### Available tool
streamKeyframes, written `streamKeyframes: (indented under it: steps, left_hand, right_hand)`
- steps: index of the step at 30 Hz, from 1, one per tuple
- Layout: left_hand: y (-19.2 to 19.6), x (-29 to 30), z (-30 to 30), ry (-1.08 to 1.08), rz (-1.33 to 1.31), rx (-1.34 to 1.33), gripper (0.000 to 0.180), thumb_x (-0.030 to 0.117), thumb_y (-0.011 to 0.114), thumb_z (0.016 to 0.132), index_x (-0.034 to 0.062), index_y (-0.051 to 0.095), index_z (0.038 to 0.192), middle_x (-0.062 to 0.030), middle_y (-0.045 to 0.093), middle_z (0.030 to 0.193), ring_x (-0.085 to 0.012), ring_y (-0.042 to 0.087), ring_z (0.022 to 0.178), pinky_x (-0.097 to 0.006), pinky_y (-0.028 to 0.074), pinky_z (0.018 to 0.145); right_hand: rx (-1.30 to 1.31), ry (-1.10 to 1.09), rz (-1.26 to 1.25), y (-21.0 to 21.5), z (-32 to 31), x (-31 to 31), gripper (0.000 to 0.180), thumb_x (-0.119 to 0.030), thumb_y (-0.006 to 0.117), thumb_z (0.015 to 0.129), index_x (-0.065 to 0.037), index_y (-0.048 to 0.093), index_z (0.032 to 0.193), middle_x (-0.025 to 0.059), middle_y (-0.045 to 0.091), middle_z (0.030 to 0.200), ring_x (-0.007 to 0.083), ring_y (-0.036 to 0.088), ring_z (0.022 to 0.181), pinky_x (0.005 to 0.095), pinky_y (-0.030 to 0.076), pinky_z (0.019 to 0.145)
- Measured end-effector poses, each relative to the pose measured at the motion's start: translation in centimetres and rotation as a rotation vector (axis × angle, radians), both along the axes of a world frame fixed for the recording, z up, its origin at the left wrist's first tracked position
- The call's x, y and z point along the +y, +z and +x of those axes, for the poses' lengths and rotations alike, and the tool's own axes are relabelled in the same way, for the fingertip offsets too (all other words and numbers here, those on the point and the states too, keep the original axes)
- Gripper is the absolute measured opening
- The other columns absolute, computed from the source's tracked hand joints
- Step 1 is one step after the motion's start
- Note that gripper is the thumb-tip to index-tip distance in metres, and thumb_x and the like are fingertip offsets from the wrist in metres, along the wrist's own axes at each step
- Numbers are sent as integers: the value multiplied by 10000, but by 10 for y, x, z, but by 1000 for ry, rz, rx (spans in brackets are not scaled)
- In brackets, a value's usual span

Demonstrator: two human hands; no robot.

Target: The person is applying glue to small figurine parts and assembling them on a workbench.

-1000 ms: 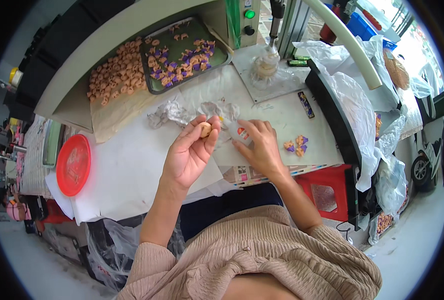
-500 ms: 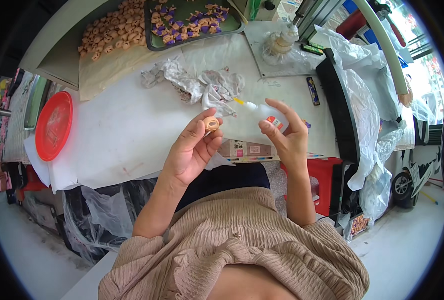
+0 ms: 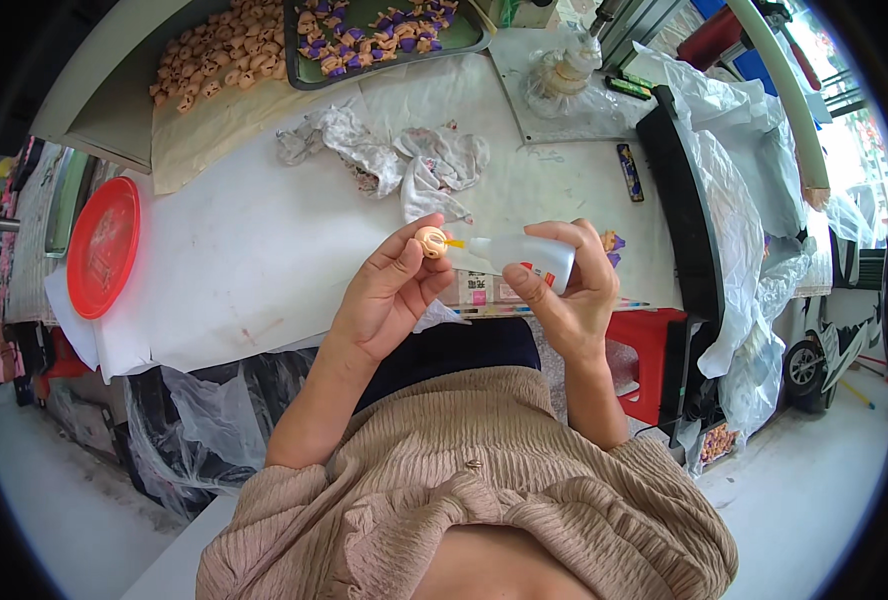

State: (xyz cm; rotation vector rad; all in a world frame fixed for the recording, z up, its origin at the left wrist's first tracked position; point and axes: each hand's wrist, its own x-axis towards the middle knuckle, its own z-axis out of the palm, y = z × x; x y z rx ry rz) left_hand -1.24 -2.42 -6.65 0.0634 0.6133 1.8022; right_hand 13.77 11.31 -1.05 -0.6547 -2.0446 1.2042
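Seemingly dispensing, mid-frame
Left hand [image 3: 384,295] pinches round peach plastic piece [image 3: 431,243]; right hand [image 3: 582,300] grips translucent plastic bottle [image 3: 529,257]; next needs steadiness.

The table [image 3: 229,265] gave passage along its near left edge; cloths [image 3: 442,160] blocked the middle, a black bar [image 3: 682,200] the right edge.

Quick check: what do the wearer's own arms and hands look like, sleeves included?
The left hand and right hand are bare, with no gloves, watch or bracelet visible. The forearms are uncovered too, below beige, crinkle-textured, roughly elbow-length sleeves.
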Motion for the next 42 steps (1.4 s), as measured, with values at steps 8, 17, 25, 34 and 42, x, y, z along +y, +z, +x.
streamKeyframes:
  steps: [8,17,25,34,42]
  left_hand:
    - [-6,-1,-4,-42,13,37,468,208,532,967,25,408,1380,-50,616,1099,-110,622,941,-259,528,868]
    - [-6,-1,-4,-48,22,16,413,163,540,959,19,463,1340,-51,614,1072,-104,614,932,-261,535,876]
    - [-6,0,0,-21,5,48,411,144,563,948,23,464,1328,-102,585,1205,-135,619,976,-270,523,893]
    - [-3,4,3,-7,-3,48,376,101,571,938,49,498,1304,-105,578,1223,-148,615,1011,-272,503,941]
    - [-10,4,1,-35,8,53,452,110,578,930,54,444,1358,-128,545,1284,-166,598,1059,-296,485,975]
  right_hand:
    - [-5,15,20,-3,-4,0,390,-164,843,690,3,647,983,43,562,856,113,535,738,235,410,620]
    - [-19,-28,-7,4,-3,-1,361,-126,825,689,14,650,972,47,557,850,111,529,727,236,403,597]
    - [-46,-44,79,12,5,1,338,-128,824,673,17,655,927,42,549,798,113,500,706,237,371,585]
    - [1,-38,81,9,8,2,351,-129,829,669,16,657,939,47,561,803,114,502,711,238,375,592]
    - [1,-11,9,3,6,2,356,-148,828,684,16,656,949,49,578,829,105,536,696,228,402,582]
